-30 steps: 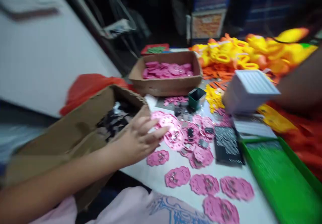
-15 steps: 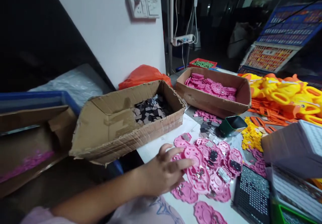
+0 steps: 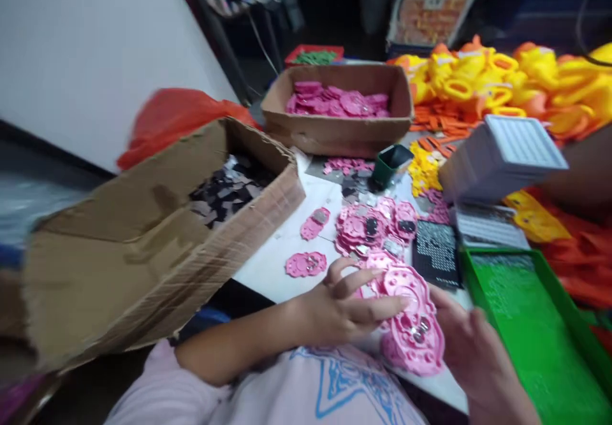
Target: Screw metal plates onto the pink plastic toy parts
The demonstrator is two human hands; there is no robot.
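Observation:
My left hand (image 3: pixel 351 304) grips a pink plastic casing part (image 3: pixel 414 323) with a scalloped rim and small shiny metal bits inside. Its thumb side is hidden from me. My right hand (image 3: pixel 471 342) is at the right edge of that part, thumb raised away from it, fingertips partly behind the rim. Beyond the left hand lies a heap of similar pink parts (image 3: pixel 361 224), some carrying black or silvery pieces. Two single pink parts lie apart on the white sheet, a lower one (image 3: pixel 305 264) and an upper one (image 3: pixel 315 223).
At left stands a cardboard box (image 3: pixel 157 221) holding dark flat pieces; behind, another cardboard box (image 3: pixel 335 135) of pink parts. A green cup (image 3: pixel 389 167), a black perforated tray (image 3: pixel 436 253), a green tray (image 3: pixel 540 336), a grey stack (image 3: pixel 497 164) and yellow toys (image 3: pixel 478 78) fill the right side.
The view has swung right and down. My left hand has drawn the pink part off the heap toward my body, and my right hand has come into view beside it.

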